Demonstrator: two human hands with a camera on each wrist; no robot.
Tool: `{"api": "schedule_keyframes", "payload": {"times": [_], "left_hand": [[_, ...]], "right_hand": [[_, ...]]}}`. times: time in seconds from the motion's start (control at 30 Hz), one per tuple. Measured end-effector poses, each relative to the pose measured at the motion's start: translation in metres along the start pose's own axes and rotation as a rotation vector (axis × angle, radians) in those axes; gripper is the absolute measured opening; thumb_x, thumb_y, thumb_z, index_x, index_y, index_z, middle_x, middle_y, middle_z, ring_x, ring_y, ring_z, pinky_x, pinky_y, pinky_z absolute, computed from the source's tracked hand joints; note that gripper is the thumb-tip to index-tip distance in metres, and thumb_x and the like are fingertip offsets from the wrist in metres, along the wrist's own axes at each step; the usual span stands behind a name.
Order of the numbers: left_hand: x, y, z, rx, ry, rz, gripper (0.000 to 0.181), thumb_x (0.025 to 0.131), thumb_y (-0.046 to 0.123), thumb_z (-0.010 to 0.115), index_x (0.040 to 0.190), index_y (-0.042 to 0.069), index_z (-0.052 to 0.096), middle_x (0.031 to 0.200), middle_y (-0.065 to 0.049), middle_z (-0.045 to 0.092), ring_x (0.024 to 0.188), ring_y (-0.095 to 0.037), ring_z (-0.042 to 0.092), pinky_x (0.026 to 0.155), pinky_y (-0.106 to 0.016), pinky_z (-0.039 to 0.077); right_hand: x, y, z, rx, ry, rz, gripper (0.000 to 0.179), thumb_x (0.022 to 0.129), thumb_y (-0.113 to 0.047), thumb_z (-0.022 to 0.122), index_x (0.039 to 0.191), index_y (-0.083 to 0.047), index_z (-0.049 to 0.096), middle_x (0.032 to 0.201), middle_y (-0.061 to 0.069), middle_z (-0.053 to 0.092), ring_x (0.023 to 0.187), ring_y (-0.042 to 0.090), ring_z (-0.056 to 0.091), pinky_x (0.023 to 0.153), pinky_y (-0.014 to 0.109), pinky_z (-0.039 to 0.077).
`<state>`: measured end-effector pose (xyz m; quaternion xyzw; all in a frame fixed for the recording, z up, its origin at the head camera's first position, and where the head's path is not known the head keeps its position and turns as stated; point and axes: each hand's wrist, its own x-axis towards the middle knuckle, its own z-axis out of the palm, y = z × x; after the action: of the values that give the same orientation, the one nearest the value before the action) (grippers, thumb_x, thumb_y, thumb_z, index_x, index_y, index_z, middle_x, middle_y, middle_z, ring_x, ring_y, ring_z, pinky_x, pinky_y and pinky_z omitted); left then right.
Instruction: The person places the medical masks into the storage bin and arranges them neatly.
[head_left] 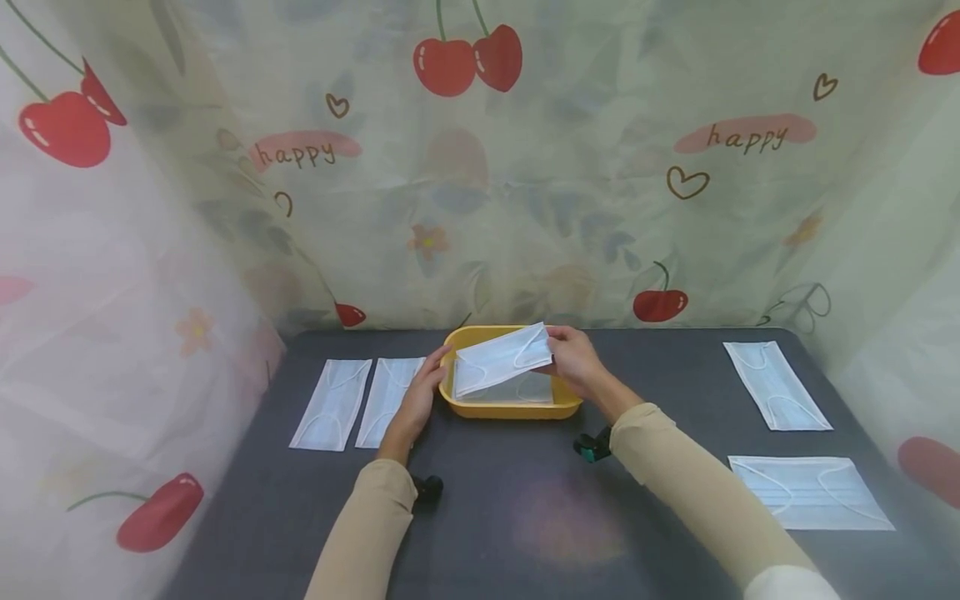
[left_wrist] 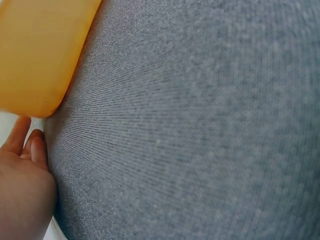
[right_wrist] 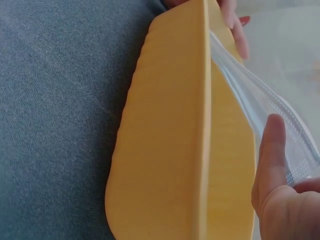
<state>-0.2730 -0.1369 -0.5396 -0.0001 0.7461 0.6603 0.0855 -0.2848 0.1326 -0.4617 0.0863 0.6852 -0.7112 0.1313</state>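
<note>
Transfer, apparently: right hand (head_left: 576,360) pinches white rectangular fabric mask (head_left: 502,360) over yellow plastic basket (head_left: 517,412), straight-fingered left hand (head_left: 412,402) beside it, next move likely needing a steady pinch

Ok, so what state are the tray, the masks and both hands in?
Yellow tray: upright
Held mask: tilted, gripped at one end
Mask in tray: partly covered
Far-left mask: flat
Mask beside it: flat, partly hidden
Upper right mask: flat
Lower right mask: flat, partly hidden
Left hand: at tray's left end
Right hand: gripping held mask

cherry-print curtain (head_left: 517,183), dark gray tabletop (head_left: 495,483)
</note>
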Motion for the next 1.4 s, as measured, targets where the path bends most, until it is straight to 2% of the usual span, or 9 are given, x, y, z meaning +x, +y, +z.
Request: {"api": "schedule_keyframes", "payload": {"times": [0.17,0.37,0.53,0.6,0.8,0.93,1.03,1.2,1.4], "left_hand": [[0.0,0.0,-0.002,0.005,-0.003,0.003,0.049,0.107,0.027,0.036,0.156,0.029,0.04,0.169,-0.003,0.028,0.159,-0.026,0.018,0.13,-0.054,0.011],[0.0,0.0,-0.001,-0.008,-0.011,0.003,0.049,0.107,0.025,0.037,0.155,0.029,0.041,0.168,-0.003,0.029,0.159,-0.025,0.02,0.13,-0.053,0.012],[-0.002,0.001,-0.001,-0.015,-0.013,-0.012,0.049,0.107,0.028,0.037,0.156,0.03,0.041,0.169,-0.002,0.029,0.159,-0.025,0.019,0.13,-0.054,0.01],[-0.002,0.002,-0.001,-0.02,-0.015,-0.014,0.049,0.107,0.028,0.037,0.156,0.03,0.041,0.169,-0.003,0.029,0.159,-0.025,0.019,0.13,-0.053,0.009],[-0.004,0.003,-0.001,-0.035,-0.028,0.012,0.05,0.108,0.025,0.036,0.158,0.024,0.038,0.169,-0.007,0.027,0.16,-0.028,0.017,0.13,-0.053,0.008],[-0.003,0.002,-0.001,-0.029,-0.017,0.022,0.049,0.108,0.024,0.036,0.157,0.024,0.04,0.168,-0.007,0.03,0.159,-0.027,0.02,0.13,-0.052,0.011],[-0.002,0.0,-0.001,-0.028,-0.014,0.03,0.048,0.108,0.023,0.037,0.156,0.023,0.041,0.168,-0.007,0.031,0.158,-0.027,0.022,0.13,-0.052,0.013],[-0.002,0.0,0.0,-0.016,-0.019,0.029,0.05,0.107,0.023,0.037,0.157,0.023,0.04,0.169,-0.008,0.029,0.159,-0.029,0.021,0.13,-0.054,0.012],[-0.005,0.003,0.0,-0.01,-0.012,0.009,0.048,0.107,0.027,0.037,0.155,0.029,0.042,0.168,-0.004,0.03,0.159,-0.026,0.02,0.13,-0.053,0.012]], "right_hand": [[0.001,0.002,0.007,-0.005,-0.001,-0.005,0.043,0.11,-0.006,0.032,0.15,0.007,0.037,0.143,0.029,0.049,0.114,0.031,0.063,0.106,0.052,0.051],[0.002,0.008,0.012,-0.042,-0.003,-0.004,0.042,0.11,-0.006,0.032,0.149,0.009,0.037,0.143,0.03,0.05,0.114,0.031,0.064,0.103,0.054,0.053],[0.003,0.012,0.013,-0.096,0.007,-0.014,0.041,0.109,-0.005,0.034,0.146,0.01,0.04,0.14,0.029,0.052,0.11,0.03,0.064,0.098,0.05,0.057],[0.002,0.012,0.013,-0.165,0.014,-0.041,0.04,0.108,-0.005,0.036,0.144,0.01,0.043,0.138,0.028,0.053,0.11,0.03,0.063,0.097,0.047,0.058],[-0.004,0.013,0.012,-0.532,0.059,-0.156,0.038,0.108,-0.009,0.04,0.14,0.009,0.05,0.139,0.027,0.057,0.122,0.033,0.055,0.11,0.047,0.047],[-0.008,0.011,0.012,-0.671,0.037,-0.186,0.04,0.108,-0.013,0.042,0.142,0.006,0.049,0.14,0.024,0.058,0.125,0.035,0.056,0.111,0.051,0.046],[-0.009,0.01,0.012,-0.736,0.006,-0.176,0.042,0.108,-0.017,0.046,0.144,0.005,0.047,0.142,0.023,0.058,0.126,0.035,0.057,0.111,0.051,0.046],[-0.009,0.01,0.009,-0.83,-0.07,-0.177,0.059,0.105,-0.027,0.054,0.153,0.003,0.037,0.155,0.024,0.046,0.143,0.04,0.046,0.119,0.054,0.038],[-0.008,0.013,0.006,-0.842,-0.16,-0.202,0.082,0.1,-0.038,0.062,0.161,-0.001,0.02,0.166,0.021,0.03,0.153,0.039,0.032,0.124,0.055,0.03]]}}
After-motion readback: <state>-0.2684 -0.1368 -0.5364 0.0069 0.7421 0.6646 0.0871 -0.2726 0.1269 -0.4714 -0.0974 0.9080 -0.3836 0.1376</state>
